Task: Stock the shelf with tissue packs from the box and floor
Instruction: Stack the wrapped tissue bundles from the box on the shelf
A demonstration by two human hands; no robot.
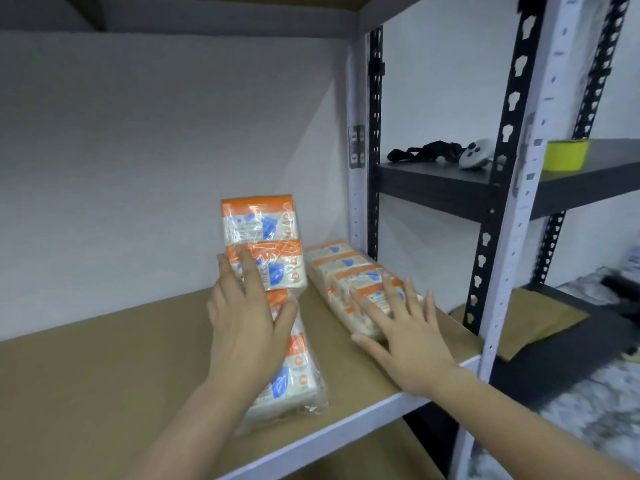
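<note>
- Head view: left hand (244, 327), fingers nearly straight with thumb spread, pressed flat against long clear-wrapped strip of orange-and-white tissue packs (273, 299); strip propped upright-tilted on brown board shelf (104, 375), far end rising above fingertips.
- Right hand (403, 337), released and splayed wide, fingertips resting on second wrapped row of orange-and-white tissue packs (346, 271), lying flat beneath and beyond that hand.
</note>
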